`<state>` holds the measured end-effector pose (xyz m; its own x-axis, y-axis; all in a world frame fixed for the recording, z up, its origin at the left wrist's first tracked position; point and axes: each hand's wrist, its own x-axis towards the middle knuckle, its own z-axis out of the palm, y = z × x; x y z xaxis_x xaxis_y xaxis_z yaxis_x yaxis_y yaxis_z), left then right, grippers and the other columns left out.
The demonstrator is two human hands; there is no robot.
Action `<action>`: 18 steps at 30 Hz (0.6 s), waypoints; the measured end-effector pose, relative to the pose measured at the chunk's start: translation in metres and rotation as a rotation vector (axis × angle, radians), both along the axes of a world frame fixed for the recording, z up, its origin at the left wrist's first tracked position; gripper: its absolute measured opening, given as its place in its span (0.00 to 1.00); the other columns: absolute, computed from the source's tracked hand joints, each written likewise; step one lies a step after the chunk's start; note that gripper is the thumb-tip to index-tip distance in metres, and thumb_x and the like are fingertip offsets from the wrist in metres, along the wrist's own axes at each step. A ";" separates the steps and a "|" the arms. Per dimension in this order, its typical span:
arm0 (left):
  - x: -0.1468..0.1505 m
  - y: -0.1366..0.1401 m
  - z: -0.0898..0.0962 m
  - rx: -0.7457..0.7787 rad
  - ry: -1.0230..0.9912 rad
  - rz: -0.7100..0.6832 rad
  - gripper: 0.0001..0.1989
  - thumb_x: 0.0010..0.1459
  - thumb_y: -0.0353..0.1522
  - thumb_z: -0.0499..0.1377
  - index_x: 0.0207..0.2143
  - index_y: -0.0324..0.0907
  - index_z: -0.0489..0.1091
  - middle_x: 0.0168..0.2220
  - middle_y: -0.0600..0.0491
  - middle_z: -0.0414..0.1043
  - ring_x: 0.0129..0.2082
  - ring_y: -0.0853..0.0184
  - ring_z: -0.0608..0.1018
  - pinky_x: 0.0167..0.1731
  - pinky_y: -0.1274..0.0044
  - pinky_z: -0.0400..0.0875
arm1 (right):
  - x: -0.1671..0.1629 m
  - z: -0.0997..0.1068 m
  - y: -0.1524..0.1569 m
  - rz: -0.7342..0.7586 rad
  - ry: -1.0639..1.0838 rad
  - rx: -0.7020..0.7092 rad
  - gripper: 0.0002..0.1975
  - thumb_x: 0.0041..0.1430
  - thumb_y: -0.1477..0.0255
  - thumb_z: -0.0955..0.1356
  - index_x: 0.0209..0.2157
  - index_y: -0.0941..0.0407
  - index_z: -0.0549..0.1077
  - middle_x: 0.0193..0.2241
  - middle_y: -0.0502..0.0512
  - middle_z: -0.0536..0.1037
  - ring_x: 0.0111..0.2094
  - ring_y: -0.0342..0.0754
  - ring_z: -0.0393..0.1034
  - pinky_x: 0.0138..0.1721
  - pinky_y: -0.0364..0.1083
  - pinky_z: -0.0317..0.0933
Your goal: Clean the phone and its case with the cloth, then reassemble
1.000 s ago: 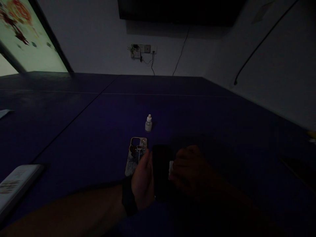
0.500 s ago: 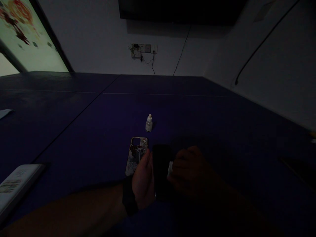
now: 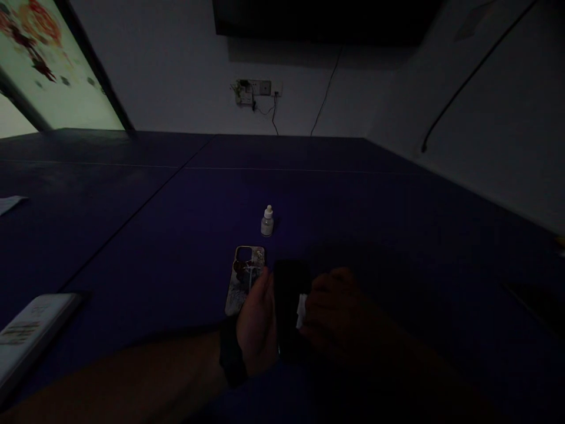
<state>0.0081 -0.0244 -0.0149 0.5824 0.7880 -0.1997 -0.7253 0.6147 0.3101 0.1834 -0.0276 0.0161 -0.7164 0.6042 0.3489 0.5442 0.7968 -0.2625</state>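
My left hand point(image 3: 257, 327), with a dark band at its wrist, grips a dark phone point(image 3: 289, 280) along its left side, thumb up. Over the phone's right side, my right hand point(image 3: 333, 309) is closed on a small white wipe point(image 3: 301, 311) that lies against the screen. It is too dim to tell whether the wipe is tissue or cloth. A patterned phone case point(image 3: 241, 282) with a camera cutout lies flat just left of my left hand, partly covered by it. Behind the case stands a small dropper bottle point(image 3: 267, 222) with a white top.
On the left of the dark blue table point(image 3: 176, 235) lies a white box point(image 3: 33, 330), with a sheet of paper point(image 3: 11, 204) beyond it. A dark flat object point(image 3: 534, 303) lies at the right. Wall sockets point(image 3: 256, 88) and a large screen point(image 3: 326, 20) are ahead.
My right hand has slid slightly down the phone with the wipe, and more of the wipe shows. My left hand and the phone stay nearly in place.
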 end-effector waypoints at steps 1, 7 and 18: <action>-0.001 0.000 0.000 0.000 0.001 -0.007 0.24 0.69 0.49 0.49 0.47 0.42 0.74 0.29 0.53 0.69 0.25 0.68 0.69 0.32 0.75 0.66 | 0.000 0.001 -0.001 0.031 -0.019 -0.027 0.10 0.68 0.69 0.67 0.31 0.54 0.73 0.30 0.47 0.79 0.39 0.48 0.65 0.43 0.52 0.45; -0.005 0.000 -0.002 -0.027 -0.036 -0.056 0.25 0.68 0.51 0.50 0.40 0.40 0.74 0.23 0.57 0.62 0.20 0.72 0.62 0.27 0.77 0.62 | -0.006 0.006 -0.010 0.217 -0.115 -0.162 0.08 0.67 0.64 0.69 0.35 0.53 0.73 0.36 0.44 0.80 0.45 0.47 0.65 0.46 0.52 0.45; -0.003 -0.001 -0.002 0.009 -0.013 -0.012 0.23 0.67 0.50 0.51 0.43 0.42 0.74 0.25 0.56 0.65 0.22 0.70 0.65 0.30 0.75 0.64 | 0.000 0.009 -0.007 0.138 -0.150 -0.130 0.09 0.68 0.67 0.68 0.33 0.52 0.75 0.32 0.47 0.80 0.41 0.48 0.66 0.44 0.52 0.46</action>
<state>0.0049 -0.0256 -0.0164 0.5947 0.7823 -0.1852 -0.7216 0.6210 0.3060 0.1830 -0.0349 0.0254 -0.8330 0.5301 0.1583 0.4734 0.8311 -0.2919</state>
